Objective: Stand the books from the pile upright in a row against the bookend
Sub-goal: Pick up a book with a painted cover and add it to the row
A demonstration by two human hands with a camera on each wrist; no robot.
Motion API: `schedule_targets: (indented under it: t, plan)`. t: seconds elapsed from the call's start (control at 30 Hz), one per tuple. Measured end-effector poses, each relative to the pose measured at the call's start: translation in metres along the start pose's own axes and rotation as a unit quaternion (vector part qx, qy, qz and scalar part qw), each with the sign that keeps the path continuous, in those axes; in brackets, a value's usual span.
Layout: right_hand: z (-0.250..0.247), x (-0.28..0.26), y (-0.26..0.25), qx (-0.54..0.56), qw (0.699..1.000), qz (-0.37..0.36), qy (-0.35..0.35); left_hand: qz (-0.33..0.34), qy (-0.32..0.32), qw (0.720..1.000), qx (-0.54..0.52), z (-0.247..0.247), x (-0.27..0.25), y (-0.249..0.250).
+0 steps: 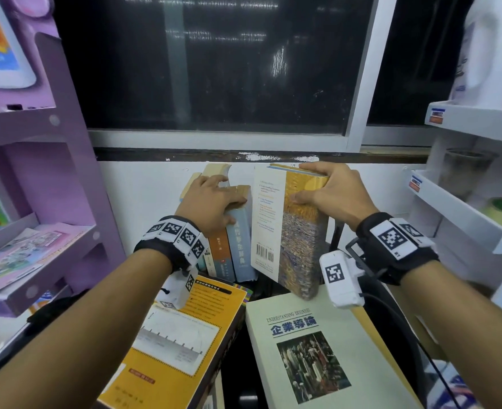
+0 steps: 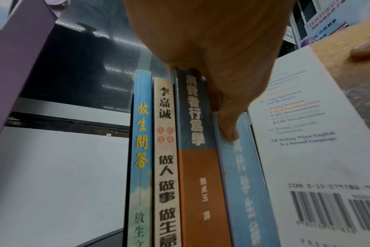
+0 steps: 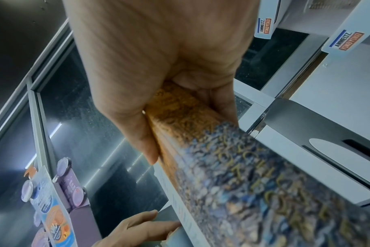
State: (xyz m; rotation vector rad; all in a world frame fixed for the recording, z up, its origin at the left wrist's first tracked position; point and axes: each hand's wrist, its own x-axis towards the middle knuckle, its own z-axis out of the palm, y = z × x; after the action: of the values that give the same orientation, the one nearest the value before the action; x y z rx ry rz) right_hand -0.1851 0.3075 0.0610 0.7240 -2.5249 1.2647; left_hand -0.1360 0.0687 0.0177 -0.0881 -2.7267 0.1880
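With the left hand lying flat on the standing row, the right hand gripping the painted-cover book by its top should lower it squarely, flush beside the left fingers.

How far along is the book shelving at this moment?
Done: four books stand upright in a row, steadied from above by the left hand. In hand: the right hand grips the top of a thick book with a painted cover, upright beside the row. Left: at least two books, the yellow one and "Understanding Business", lie flat in front.
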Motion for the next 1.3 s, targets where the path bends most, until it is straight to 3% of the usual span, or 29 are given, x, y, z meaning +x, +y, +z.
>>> schedule_targets:
  t: [0.3, 0.53, 0.73, 0.9, 0.97, 1.07, 1.3]
  plan:
    - [0.01, 0.006, -0.009, -0.029, 0.999, -0.004, 0.032, -0.002, -0.002, 1.0, -0.004, 0.0, -0.001, 0.001]
    - [0.017, 0.011, -0.031, -0.089, 0.994, -0.051, 0.026, -0.001, 0.01, 1.0, -0.016, 0.001, 0.0, 0.001]
    - [0.026, 0.009, -0.027, -0.078, 0.996, -0.01, 0.051, -0.003, 0.019, 0.999, -0.05, 0.001, 0.004, -0.004]
    - [0.041, 0.007, -0.023, -0.088, 0.993, 0.009, 0.074, -0.065, 0.116, 0.981, -0.141, 0.005, 0.001, -0.015]
    - [0.047, 0.009, -0.024, -0.093, 0.992, 0.014, 0.079, -0.118, 0.116, 0.978, -0.13, 0.009, -0.002, -0.022]
    - [0.056, 0.011, -0.027, -0.096, 0.992, 0.025, 0.081, -0.187, 0.09, 0.958, -0.2, 0.016, -0.006, -0.027]
    - [0.082, 0.013, -0.024, -0.115, 0.992, 0.015, 0.057, -0.171, 0.121, 0.937, -0.279, 0.016, -0.009, -0.023]
